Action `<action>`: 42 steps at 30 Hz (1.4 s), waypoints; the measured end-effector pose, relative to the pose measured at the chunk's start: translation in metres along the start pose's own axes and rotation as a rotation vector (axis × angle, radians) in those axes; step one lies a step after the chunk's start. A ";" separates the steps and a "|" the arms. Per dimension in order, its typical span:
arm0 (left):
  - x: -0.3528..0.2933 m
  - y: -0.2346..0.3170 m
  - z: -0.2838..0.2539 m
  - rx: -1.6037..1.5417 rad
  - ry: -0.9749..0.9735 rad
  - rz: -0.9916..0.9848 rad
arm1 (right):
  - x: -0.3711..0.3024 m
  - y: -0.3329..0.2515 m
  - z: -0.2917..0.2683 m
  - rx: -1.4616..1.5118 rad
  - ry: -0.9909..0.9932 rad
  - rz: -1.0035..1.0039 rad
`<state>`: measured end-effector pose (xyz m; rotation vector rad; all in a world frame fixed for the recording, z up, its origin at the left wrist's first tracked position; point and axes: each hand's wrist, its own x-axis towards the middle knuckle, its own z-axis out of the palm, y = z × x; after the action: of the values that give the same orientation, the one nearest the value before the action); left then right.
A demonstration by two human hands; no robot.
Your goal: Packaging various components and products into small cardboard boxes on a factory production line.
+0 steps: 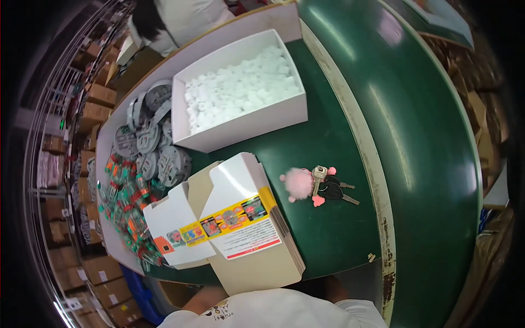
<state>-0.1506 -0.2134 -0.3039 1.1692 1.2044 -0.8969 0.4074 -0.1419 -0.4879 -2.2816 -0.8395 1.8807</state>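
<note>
in the head view, your hands do not show; only parts of your arms (205,298) appear at the lower edge, on both sides of your white shirt (290,309). so i cannot tell if your left hand or your right hand is open, closed or gripping something. the stack of flat cartons (240,224), with white faces and a yellow band, lies on the green table (339,235) just ahead of your body, between your arms and the big white box (191,141). how near it is to each hand, i cannot tell. the box holds many small white pieces (240,87). at the left of the stack are green and red pieces (123,210) and round grey parts (174,164); at the right lie keys (332,189) with a pink fluffy charm (299,183).
</note>
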 end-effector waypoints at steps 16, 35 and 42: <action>0.127 0.253 -0.088 -0.446 0.441 0.664 | 0.064 0.048 -0.079 -0.160 0.126 -0.011; -0.263 0.174 -0.058 -0.279 0.955 1.338 | -0.372 -0.319 -0.132 -0.162 -0.520 -1.228; -0.327 0.190 -0.073 -0.113 0.936 1.536 | -0.339 -0.407 -0.102 -0.179 -0.045 -1.327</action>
<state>-0.0404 -0.1257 0.0543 1.9510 0.6003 0.9441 0.3194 0.0811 -0.0050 -1.0530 -1.8823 1.1775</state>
